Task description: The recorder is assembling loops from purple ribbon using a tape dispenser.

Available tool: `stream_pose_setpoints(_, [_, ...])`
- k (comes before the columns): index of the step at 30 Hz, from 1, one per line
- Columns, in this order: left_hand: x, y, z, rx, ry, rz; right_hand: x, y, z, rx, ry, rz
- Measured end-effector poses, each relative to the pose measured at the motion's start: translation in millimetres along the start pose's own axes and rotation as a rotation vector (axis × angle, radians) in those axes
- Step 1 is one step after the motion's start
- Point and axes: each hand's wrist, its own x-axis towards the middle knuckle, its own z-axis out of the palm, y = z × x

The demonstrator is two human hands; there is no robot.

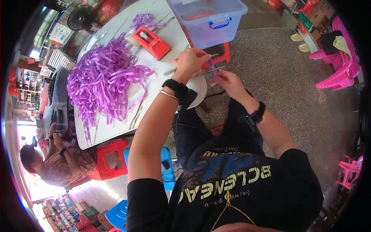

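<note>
Nearest, both forearms, each with a black wristband. Left hand point(190, 61) pinched shut on a short purple ribbon strip point(210, 63), just past the edge of the white table point(154, 83). Right hand point(228, 82) closed on a thin metal rod point(210, 71) just below the strip. Behind, on the table: heaped purple ribbon point(102, 79), a red tool point(151, 42), a clear plastic bin point(208, 21).
</note>
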Motion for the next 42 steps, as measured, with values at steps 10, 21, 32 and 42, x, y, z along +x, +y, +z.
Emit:
stream_pose_setpoints(10, [20,-15,7,0.027,-0.066,-0.045,-105,-44,-14,-0.324,-0.126,-0.132])
stream_pose_setpoints(21, [17,-7,5,0.003,-0.037,0.007,-180,-45,-18,-0.505,-0.28,-0.314])
stream_pose_setpoints(32, [22,-16,6,0.005,-0.061,0.012,-197,-32,-11,-0.336,-0.173,-0.134])
stream_pose_setpoints(42, [21,-16,3,-0.047,-0.106,-0.007,-197,-38,-13,-0.204,-0.238,-0.1])
